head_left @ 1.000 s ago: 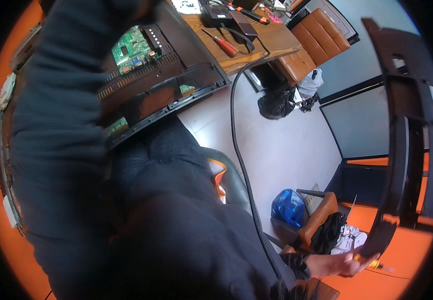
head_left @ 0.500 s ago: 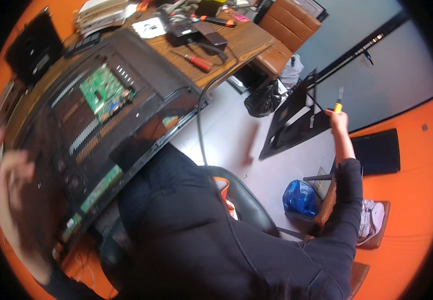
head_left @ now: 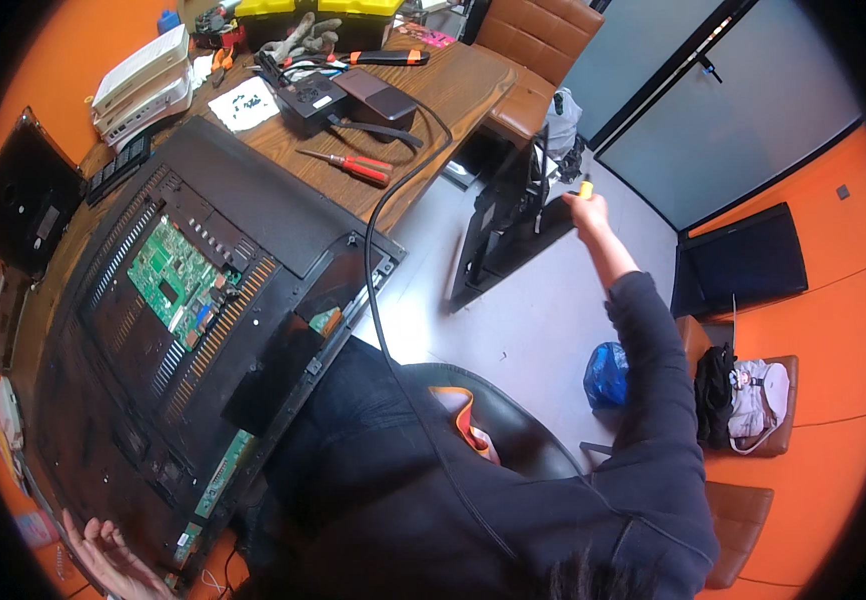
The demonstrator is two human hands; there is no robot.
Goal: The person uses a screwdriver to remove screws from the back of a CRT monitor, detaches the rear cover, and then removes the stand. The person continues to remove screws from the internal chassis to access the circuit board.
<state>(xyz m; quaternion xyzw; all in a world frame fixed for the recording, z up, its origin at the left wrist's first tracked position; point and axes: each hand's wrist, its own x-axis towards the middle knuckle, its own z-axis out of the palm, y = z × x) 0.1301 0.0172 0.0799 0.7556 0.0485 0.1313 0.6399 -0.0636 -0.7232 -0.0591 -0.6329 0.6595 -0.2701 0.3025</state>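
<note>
My right hand (head_left: 590,212) is closed round a screwdriver with a yellow handle (head_left: 586,188), held out over the floor at arm's length. Its shaft points away and is hard to see. My left hand (head_left: 108,560) is at the lower left corner of a large black television (head_left: 253,190), its fingers apart and nothing in them. Whether it touches the casing I cannot tell. The television lies back up, partly on the table and over my lap. A green circuit board (head_left: 175,275) is exposed in it, and a narrow green board (head_left: 215,490) runs along the near edge.
On the wooden table (head_left: 463,90) lie a red screwdriver (head_left: 353,168), a black power adapter (head_left: 310,103), pliers (head_left: 221,62) and white boxes (head_left: 143,85). A cable (head_left: 378,300) crosses in front of me. Black panel parts (head_left: 513,230) stand on the floor beside a blue bag (head_left: 606,375).
My left hand has come down from beside the television's left side to its lower corner. My right hand has shifted left with the yellow screwdriver. The whole view has turned somewhat.
</note>
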